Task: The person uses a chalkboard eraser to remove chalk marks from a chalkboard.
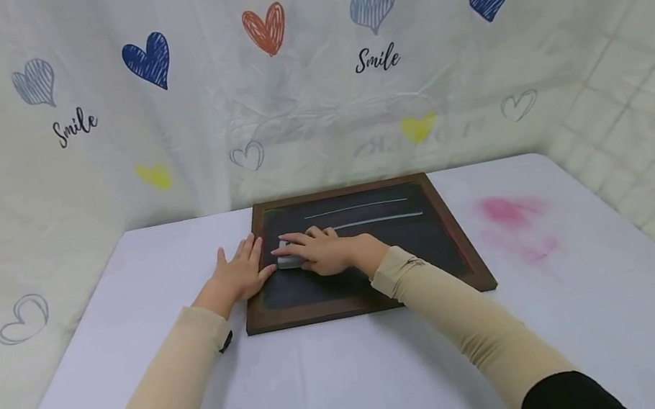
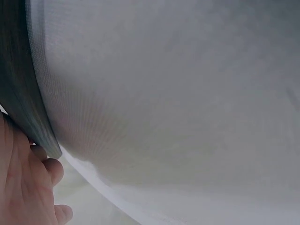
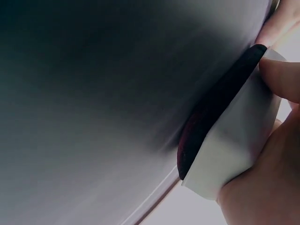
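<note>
A chalkboard (image 1: 323, 289) with a brown wooden frame lies on the table. My left hand (image 1: 238, 276) rests on the frame's left side with its fingers stretched out; in the left wrist view, that hand (image 2: 28, 187) touches the frame edge (image 2: 23, 84). With thumb and fingers, my right hand (image 1: 326, 254) grips a chalkboard eraser (image 1: 290, 263) on the left part of the board. Seen by the right wrist camera, the eraser (image 3: 229, 145) has a whitish body, and its dark felt (image 3: 206, 112) faces the board surface.
Two white chalk lines (image 1: 379, 220) run across the upper board; the lower one reaches the right hand. Pink smudges (image 1: 509, 212) mark the white tablecloth (image 1: 333, 386) to the right. Behind the table hangs a white curtain (image 1: 323, 103) with printed hearts.
</note>
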`<state>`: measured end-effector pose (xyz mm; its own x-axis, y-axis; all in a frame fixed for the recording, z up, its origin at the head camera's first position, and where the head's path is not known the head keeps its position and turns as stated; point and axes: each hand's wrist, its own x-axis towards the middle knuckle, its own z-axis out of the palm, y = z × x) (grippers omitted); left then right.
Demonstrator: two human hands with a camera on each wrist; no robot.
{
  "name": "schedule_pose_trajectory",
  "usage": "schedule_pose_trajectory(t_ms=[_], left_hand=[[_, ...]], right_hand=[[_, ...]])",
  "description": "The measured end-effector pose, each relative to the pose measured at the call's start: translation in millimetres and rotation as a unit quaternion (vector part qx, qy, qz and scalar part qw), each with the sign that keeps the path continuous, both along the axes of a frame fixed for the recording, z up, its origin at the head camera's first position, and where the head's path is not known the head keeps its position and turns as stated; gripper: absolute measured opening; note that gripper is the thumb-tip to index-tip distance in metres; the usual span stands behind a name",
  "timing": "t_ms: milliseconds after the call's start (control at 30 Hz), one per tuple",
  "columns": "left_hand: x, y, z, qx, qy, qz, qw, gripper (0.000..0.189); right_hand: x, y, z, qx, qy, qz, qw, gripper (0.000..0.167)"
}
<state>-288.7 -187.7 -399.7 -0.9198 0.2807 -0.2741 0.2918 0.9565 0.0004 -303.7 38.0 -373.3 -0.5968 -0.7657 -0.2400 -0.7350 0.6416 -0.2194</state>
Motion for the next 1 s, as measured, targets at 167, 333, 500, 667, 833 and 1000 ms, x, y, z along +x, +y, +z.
schedule_pose_trajectory(t_ms=[167,333,500,667,833,1000], left_hand=[[1.7,-2.9,-0.4,0.001,-0.005,0.001,1.0,0.076],[2.1,-4.9,1.1,0.001,-0.005,0.005,1.0,0.076],[0.0,-2.3,-1.6,0.004,-0.001,0.0,1.0,0.078],[-0.2,-0.6,-0.7,0.011,-0.001,0.0,0.9999,0.078],[2.0,-0.3,3.5,0.015,-0.002,0.003,0.9999,0.077],[0.7,-1.5,1.4,0.012,-0.003,0.002,0.9999,0.079]], right_hand=[[4.1,-14.4,-1.3,0.028,0.018,-0.004,0.9994,0.058],[-0.3,-12.4,-1.9,0.024,0.014,-0.007,0.9996,0.057],[-9.3,10.1,-2.9,0.016,0.0,-0.02,0.9997,0.057],[-12.8,50.2,1.2,0.013,-0.015,-0.038,0.9991,0.057],[-8.7,99.5,7.5,-0.005,-0.025,-0.053,0.9983,0.057],[-3.4,152.6,7.5,-0.028,-0.016,-0.063,0.9975,0.056]])
